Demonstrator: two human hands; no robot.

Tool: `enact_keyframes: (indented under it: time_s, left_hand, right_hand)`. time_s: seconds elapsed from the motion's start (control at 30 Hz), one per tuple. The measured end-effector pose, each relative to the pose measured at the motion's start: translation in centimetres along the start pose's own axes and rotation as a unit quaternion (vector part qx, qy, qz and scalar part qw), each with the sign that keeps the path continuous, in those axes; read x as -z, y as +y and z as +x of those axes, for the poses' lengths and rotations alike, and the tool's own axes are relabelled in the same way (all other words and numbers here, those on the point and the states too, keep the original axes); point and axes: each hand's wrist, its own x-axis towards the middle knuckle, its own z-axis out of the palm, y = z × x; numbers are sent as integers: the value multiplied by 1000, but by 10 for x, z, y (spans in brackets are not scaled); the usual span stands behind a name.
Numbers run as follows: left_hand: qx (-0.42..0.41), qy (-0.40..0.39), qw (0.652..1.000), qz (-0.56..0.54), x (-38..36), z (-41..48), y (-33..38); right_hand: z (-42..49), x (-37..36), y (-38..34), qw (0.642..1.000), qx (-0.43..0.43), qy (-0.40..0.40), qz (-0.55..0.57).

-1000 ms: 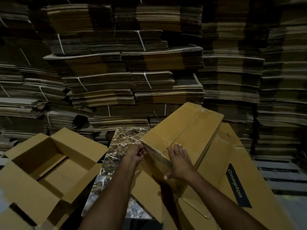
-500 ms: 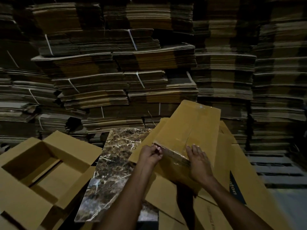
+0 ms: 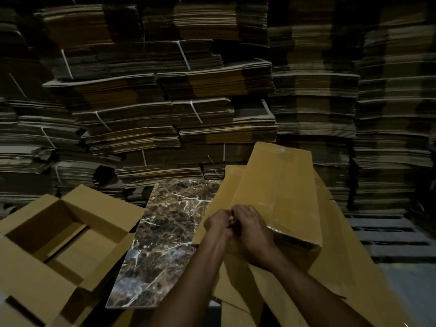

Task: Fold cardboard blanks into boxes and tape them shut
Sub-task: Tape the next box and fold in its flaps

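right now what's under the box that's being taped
Flat cardboard blanks lie under the box, spreading out to its right and toward the person. What sits below those blanks is covered; the marble slab shows only to the left.

Your two grips touch out in front.
Both arms reach forward. Your left grip [image 3: 218, 223] and right grip [image 3: 253, 230] press together, fingers curled. Anything pinched between them is hidden.

Dark brown marble slab [image 3: 169, 223], white veins, lying at centre, long side running away from the camera and leaning rightward. Grey pallet slats [image 3: 387, 234] showing low at the right in dim light. Pale floor [image 3: 410, 286] showing just in front of them, at the lower right edge.
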Motion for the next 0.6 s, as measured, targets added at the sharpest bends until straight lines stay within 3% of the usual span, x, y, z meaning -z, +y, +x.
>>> enact_keyframes:
  time_s: [0.1, 0.2, 0.3, 0.37, 0.43, 0.5, 0.6]
  left_hand:
    - [-19, -1, 999, 47, 5, 5, -5]
    - [-3, -12, 998, 59, 7, -3, -14]
    - [-101, 30, 991, 83, 19, -9, -36]
    - [-240, 66, 956, 156, 28, -10, -54]
    - [-368, 118, 891, 236, 38, -5, -65]
    - [-433, 125, 848, 279, 48, 2, -69]
    - [-458, 55, 823, 332, 55, 6, -74]
  right_hand:
    - [-7, 0, 14, 1000, 19, 2, 4]
    - [-20, 4, 29, 996, 63, 15, -67]
    - [-28, 10, 31, 989, 72, -19, -127]
    - [-26, 9, 36, 987, 66, -39, -141]
    - [-22, 9, 39, 988, 53, -62, -132]
    - [-22, 12, 42, 986, 63, -65, -143]
    - [-22, 17, 43, 981, 83, -66, -162]
